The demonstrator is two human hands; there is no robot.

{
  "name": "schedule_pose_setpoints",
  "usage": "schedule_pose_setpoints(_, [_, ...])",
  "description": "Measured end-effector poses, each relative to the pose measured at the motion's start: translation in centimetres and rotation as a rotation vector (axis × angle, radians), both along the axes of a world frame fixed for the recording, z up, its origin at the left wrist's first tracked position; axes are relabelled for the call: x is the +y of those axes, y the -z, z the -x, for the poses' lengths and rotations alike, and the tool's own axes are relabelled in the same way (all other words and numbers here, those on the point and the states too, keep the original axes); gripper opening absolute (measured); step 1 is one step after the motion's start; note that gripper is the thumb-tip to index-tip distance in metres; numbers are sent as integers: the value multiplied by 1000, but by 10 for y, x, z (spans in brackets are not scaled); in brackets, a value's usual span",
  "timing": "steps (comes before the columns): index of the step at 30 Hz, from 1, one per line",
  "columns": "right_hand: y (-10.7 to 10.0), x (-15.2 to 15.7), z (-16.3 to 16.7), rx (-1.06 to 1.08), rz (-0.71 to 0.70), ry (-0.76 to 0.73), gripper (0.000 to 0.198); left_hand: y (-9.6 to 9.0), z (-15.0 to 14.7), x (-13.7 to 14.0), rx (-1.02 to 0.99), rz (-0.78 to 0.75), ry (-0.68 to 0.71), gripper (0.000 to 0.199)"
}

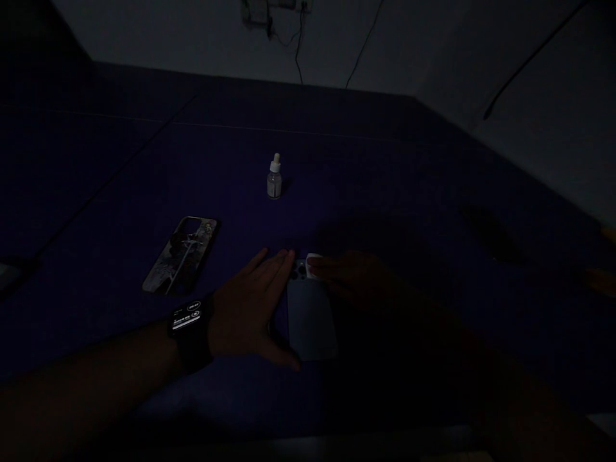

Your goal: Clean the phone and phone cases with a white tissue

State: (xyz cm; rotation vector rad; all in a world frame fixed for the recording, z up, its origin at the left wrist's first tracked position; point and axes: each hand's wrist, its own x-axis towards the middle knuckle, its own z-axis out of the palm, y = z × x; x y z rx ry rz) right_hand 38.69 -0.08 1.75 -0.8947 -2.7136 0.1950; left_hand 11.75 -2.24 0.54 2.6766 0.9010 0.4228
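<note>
A smartphone [312, 321] lies back side up on the dark blue surface, its camera lenses at the far end. My left hand [253, 308], with a smartwatch [187, 317] on the wrist, rests along the phone's left edge. Its fingers are stretched out and the thumb is spread towards the near end. In dim light, my right hand [353, 273] presses a small white wipe [312, 264] onto the phone's camera area. Its fingers are partly lost in shadow. To the left lies a patterned phone case [183, 255], and a dropper bottle [274, 179] stands upright beyond the phone.
A dark flat object [491, 234], hard to make out, lies at the right. Another object [9, 274] sits at the left edge. Cables [299, 48] hang from a socket on the pale wall behind. The room is very dark.
</note>
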Motion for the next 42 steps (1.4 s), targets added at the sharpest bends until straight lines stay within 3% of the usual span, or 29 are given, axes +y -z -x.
schedule_pose_setpoints(4, [-3,-11,-5,-58,72,-89,32,0,0,0,-16,4,17,140])
schedule_pose_setpoints(10, [-4,-2,-4,-50,42,77,35,-3,0,0,26,1,11,140])
schedule_pose_setpoints(16, [-15,-14,-19,-61,188,-67,40,0,-1,0,19,-8,18,143])
schedule_pose_setpoints(24, [-3,-16,26,-27,179,-183,33,-2,-1,0,33,11,5,145])
schedule_pose_setpoints(30, [-8,-16,-6,-69,200,-87,35,-1,-1,0,17,13,11,143])
schedule_pose_setpoints(33, [-9,-17,-7,-79,166,-74,33,-1,-2,0,24,9,9,144])
schedule_pose_setpoints(38, [-8,-17,21,-101,-21,-182,30,-1,-2,1,24,-1,2,143])
schedule_pose_setpoints(42, [-22,-21,7,-156,-33,-164,26,0,-1,1,11,1,4,143])
